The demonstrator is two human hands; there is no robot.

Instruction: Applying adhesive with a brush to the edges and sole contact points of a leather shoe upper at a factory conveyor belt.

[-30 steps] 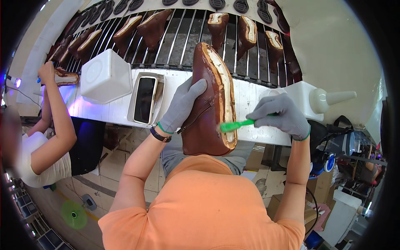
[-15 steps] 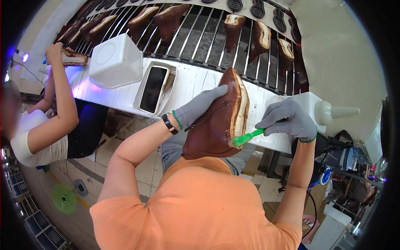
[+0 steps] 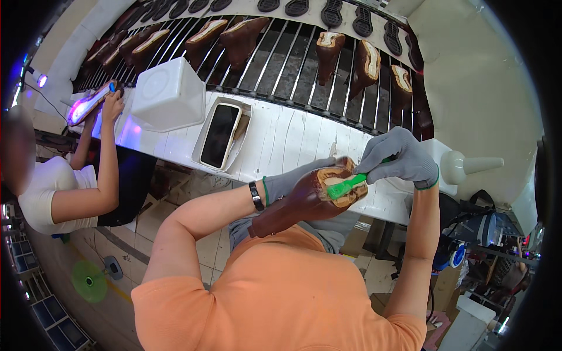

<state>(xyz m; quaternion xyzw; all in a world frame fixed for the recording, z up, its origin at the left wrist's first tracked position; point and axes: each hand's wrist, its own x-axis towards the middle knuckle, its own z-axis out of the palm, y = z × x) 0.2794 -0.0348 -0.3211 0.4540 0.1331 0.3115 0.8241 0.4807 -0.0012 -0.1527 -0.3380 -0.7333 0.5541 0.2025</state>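
A brown leather boot upper (image 3: 287, 203) without an outsole is tilted in front of my chest, its pale underside turned up to the right. My left hand (image 3: 285, 182), in a grey glove, holds it from the far side, and the boot hides most of those fingers. Pinched in my gloved right hand (image 3: 401, 159) is a green-handled brush (image 3: 346, 187). The brush head lies against the boot's underside near its rim.
Beyond the white table edge (image 3: 293, 131), a rack of metal rods (image 3: 287, 64) carries several boots (image 3: 243, 44) and black soles (image 3: 332, 13). A white box (image 3: 167, 93), a phone (image 3: 220, 136) in a tray, and a white bottle (image 3: 453, 167) stand nearby. At left, a co-worker's hand (image 3: 113, 105) works on another boot (image 3: 88, 106).
My left hand has turned the boot so its underside faces more upward and its shaft points lower left. The brush has shifted slightly up with my right hand. The co-worker's boot has moved too.
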